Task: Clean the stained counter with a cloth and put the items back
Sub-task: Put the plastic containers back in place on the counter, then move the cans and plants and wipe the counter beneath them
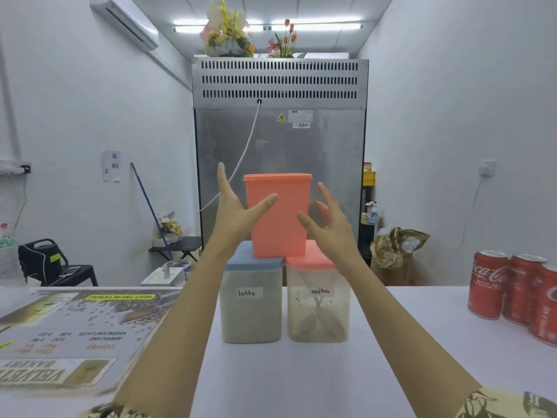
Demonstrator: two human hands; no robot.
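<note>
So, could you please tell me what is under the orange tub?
The orange tub rests across two lidded jars: latte and mocha. It covers part of both lids. Both hands, left and right, are open beside it.

Stacked storage containers on a white counter, with both hands at the uppermost one.

An orange container (278, 214) stands on the lids of a blue-lidded container marked "latte" (251, 300) and a pink-lidded container marked "mocha" (318, 300), straddling both. The left hand (238, 206) touches its left side with the thumb across the front; the right hand (328, 218), fingers spread, is at its right side. Red cola cans (512, 289) stand at the right of the counter (301, 378), a printed menu sheet (75, 336) at the left, and a steel refrigerator (280, 140) stands far behind.
</note>
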